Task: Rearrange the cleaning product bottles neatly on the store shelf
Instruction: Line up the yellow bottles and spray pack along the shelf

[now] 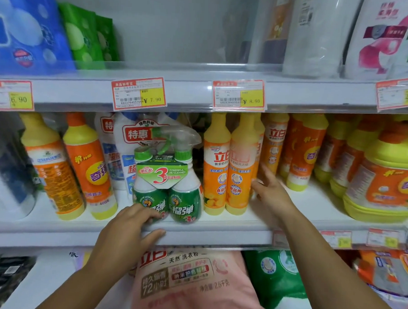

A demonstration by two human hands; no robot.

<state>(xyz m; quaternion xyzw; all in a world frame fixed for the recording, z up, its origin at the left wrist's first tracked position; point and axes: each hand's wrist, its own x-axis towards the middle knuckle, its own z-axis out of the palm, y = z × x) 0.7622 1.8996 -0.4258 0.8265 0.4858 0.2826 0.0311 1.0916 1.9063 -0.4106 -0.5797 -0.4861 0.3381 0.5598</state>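
cleaning product bottles stand in a row on the middle shelf (218,228), white and smooth. head view: the green twin pack (167,185), two rounded glossy spray bottles joined by a card collar under clear film, sits at the front edge. your left hand (128,230) rests there, fingers curled over the lip and touching the pack's base, thumb under the edge; nothing gripped. beside the pack, two slim orange dish soap bottles (228,169) with yellow tapered necks stand upright. your right hand (270,193) is open, fingers spread, touching their right side. three price tags (239,94) hang above.
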